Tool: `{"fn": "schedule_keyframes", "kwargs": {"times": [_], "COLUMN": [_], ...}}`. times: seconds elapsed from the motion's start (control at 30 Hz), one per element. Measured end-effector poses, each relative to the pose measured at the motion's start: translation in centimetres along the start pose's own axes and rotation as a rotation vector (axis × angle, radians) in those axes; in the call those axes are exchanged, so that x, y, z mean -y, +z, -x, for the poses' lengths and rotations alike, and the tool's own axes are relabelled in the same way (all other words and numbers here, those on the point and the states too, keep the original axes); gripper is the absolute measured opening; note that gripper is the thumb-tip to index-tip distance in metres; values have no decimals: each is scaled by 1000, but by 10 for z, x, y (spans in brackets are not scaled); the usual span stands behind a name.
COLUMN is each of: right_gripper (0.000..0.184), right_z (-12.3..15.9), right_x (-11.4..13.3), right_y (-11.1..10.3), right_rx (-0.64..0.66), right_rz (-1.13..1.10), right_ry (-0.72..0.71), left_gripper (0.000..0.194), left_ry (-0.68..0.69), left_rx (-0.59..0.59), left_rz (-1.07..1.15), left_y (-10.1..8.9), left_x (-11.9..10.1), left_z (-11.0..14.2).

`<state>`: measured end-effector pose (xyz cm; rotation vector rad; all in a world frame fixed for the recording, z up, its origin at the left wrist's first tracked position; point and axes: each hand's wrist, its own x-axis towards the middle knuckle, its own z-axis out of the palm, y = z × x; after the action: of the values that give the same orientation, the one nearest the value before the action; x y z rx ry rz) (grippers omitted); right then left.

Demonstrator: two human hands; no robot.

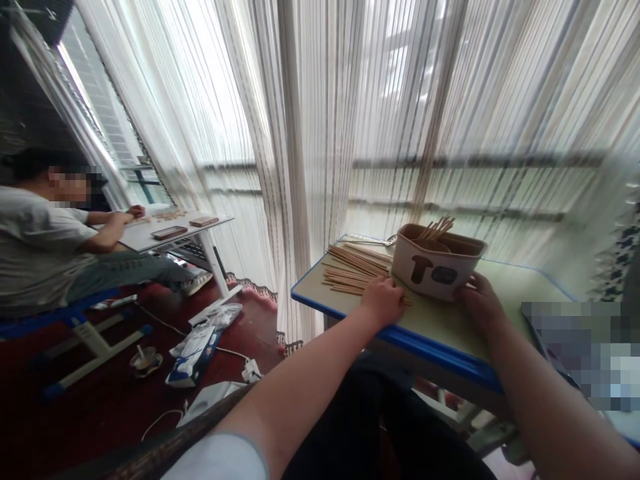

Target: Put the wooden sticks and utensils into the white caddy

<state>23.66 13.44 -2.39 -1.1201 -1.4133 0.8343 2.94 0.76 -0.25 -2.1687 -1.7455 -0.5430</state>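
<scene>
Left hand (384, 300) curled over chopsticks (347, 275) on table (427, 319), closure unclear; right hand (479, 300) grips container's (434, 279) lower corner.

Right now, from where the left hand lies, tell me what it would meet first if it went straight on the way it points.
Most likely the box: its near wall stands just ahead of the left hand, though any gap between them is hard to judge.
</scene>
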Motion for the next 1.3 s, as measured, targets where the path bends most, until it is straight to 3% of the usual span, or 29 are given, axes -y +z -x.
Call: {"fn": "schedule_keyframes", "kwargs": {"times": [0.1,0.37,0.6,0.97,1.1,1.3], "right_gripper": [65,47,49,45,44,43], "right_z": [-3,-4,-3,0,-3,-3], "right_x": [-2,-4,-2,1,0,-1], "right_y": [-1,-8,-4,-5,-5,-3], "right_rx": [35,-127,-122,-133,-124,-95], "right_rz": [-96,147,189,138,107,32], "right_ry": [63,76,-11,50,64,23], "left_gripper": [20,20,21,19,18,14], "left_ry": [14,10,29,17,-10,41], "left_rx": [9,19,25,62,-13,-238], "left_rz": [3,-26,-56,-135,-144,-130], "left_y": [1,4,5,4,3,-7], "left_x": [0,1,-2,-10,-9,-13], "left_z": [0,0,-3,-3,-2,-4]}}
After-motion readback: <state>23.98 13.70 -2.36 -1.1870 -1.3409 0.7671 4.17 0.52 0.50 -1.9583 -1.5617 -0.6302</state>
